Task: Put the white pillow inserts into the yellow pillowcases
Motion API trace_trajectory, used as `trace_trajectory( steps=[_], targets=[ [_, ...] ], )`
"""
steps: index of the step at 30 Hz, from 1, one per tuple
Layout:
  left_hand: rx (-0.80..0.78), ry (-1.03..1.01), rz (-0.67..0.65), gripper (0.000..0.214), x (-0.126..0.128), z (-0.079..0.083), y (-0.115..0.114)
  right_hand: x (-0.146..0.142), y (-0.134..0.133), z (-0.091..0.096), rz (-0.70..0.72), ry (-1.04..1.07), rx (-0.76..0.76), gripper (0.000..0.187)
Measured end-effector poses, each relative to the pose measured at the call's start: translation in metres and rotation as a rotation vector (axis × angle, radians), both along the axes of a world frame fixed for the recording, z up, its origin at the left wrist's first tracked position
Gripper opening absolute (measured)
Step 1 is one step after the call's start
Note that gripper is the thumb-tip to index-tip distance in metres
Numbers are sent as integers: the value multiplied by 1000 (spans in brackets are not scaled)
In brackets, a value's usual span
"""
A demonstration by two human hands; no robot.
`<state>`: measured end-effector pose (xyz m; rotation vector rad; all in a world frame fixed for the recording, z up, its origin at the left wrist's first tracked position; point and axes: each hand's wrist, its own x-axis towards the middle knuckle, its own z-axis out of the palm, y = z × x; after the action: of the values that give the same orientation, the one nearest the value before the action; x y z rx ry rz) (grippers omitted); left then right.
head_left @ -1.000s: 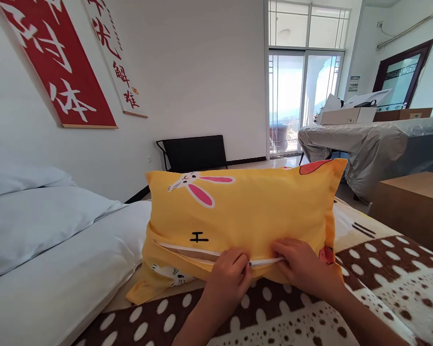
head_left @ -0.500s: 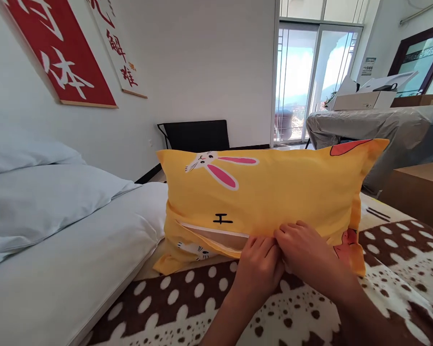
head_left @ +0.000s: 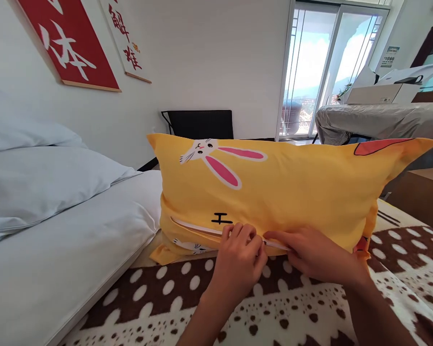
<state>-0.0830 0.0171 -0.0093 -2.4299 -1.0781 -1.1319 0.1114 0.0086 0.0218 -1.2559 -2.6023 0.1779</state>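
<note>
A yellow pillow (head_left: 292,192) with a white-and-pink rabbit print stands on its long edge on a brown and white dotted blanket (head_left: 209,298). Along its lower edge runs a white zipper (head_left: 198,228), still gaping at the left. My left hand (head_left: 240,262) is closed in a pinch at the zipper, where the open part ends. My right hand (head_left: 312,254) lies just to its right, fingers pressed on the closed stretch of the zipper seam.
White pillows (head_left: 39,178) and a white sheet (head_left: 57,269) lie to the left. A black chair (head_left: 198,124) stands by the far wall. A plastic-covered table (head_left: 378,122) with boxes and a wooden cabinet (head_left: 422,192) are to the right, near glass doors (head_left: 324,67).
My left hand has moved left along the zipper, so the open gap is shorter. The view has come closer to the pillow and dipped slightly.
</note>
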Motion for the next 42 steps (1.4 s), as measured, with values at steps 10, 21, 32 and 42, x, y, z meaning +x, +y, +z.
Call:
trace_trajectory(
  steps=[10, 21, 32, 42],
  targets=[
    [66, 132, 100, 22, 5, -4, -4, -36, 7, -15, -33, 33, 398, 17],
    [-28, 131, 249, 20, -15, -2, 6, -31, 23, -28, -33, 103, 346, 12],
    [-192, 121, 381, 24, -41, 3, 13, -42, 28, -36, -42, 103, 397, 16],
    [-135, 57, 533, 21, -63, 4, 22, -43, 33, -42, -55, 199, 458, 20]
  ],
)
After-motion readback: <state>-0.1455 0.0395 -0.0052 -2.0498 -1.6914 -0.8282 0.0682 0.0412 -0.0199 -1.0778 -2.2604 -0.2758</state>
